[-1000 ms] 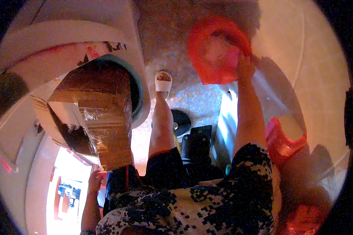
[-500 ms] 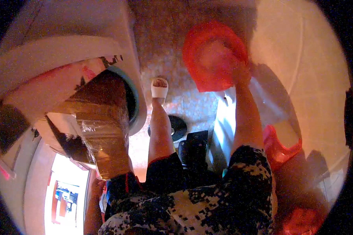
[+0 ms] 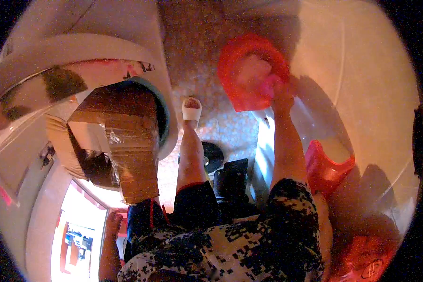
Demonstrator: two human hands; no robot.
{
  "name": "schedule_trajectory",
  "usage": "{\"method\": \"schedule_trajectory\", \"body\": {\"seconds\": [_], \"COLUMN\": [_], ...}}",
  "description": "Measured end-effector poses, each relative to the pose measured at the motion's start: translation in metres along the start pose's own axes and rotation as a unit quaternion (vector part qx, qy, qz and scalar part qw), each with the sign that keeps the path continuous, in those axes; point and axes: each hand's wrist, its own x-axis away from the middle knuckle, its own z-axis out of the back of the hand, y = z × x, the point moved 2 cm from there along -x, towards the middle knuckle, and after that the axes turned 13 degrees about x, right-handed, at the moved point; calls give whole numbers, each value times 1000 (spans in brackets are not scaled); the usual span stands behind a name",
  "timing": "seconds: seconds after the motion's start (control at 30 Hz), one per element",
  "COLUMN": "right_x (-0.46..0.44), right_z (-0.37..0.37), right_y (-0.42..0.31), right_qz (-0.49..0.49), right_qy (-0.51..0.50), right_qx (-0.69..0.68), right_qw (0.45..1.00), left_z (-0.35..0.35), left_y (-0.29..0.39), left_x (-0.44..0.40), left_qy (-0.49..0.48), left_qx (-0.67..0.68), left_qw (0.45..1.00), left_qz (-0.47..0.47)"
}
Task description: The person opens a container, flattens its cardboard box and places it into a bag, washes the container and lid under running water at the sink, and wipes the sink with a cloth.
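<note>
The right hand [image 3: 283,96] reaches out to the far right of the cardboard box [image 3: 134,141], to the near right edge of a red container [image 3: 232,70], which may be a basin or a bag. Beside the fingers, within its outline, is a pink thing [image 3: 270,85]; blur hides whether the fingers are closed on it, on the edge, or only resting there. The stretched-out reach seems to suit how far the container lies from the body. The left hand [image 3: 113,223] hangs low, just below the box's near end, its fingers looking partly curled; whether it grips anything, I cannot tell. The box leans at the mouth of a round opening with a greenish rim [image 3: 163,115], probably because it is too bulky to sit inside. A foot in a white slipper [image 3: 191,113] stands right of the box, perhaps set forward for balance. Farther right than the foot, nearer the body than the container, is a red plastic thing [image 3: 328,167].
</note>
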Motion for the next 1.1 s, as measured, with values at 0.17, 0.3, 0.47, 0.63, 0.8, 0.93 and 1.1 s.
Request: {"method": "schedule_trajectory", "body": {"seconds": [0.17, 0.3, 0.47, 0.63, 0.8, 0.93, 1.1], "right_x": [8, 41, 93, 120, 124, 128, 45], "right_z": [-32, -23, -10, 160, 250, 223, 69], "right_y": [1, -9, -18, -111, -160, -185, -124], "right_qz": [19, -205, -304, -232, -177, -26, -152], "right_qy": [-15, -87, -32, 40, -168, -121, -58], "right_qx": [151, 46, -525, -796, -764, -752, -542], "right_qw": [988, 974, 794, 558, 597, 648, 825], "left_z": [6, 12, 8, -109, -217, -269, -277], "left_y": [-2, -6, -10, 218, 324, 361, 333], "left_x": [12, 27, 17, 127, 136, 116, 80], "left_qy": [42, 39, 85, -66, -159, -128, -160], "left_qx": [17, 36, -10, -83, -169, -31, -14], "left_qw": [999, 999, 987, 895, 755, 775, 823], "left_qz": [8, 5, -135, -433, -614, -618, -545]}}
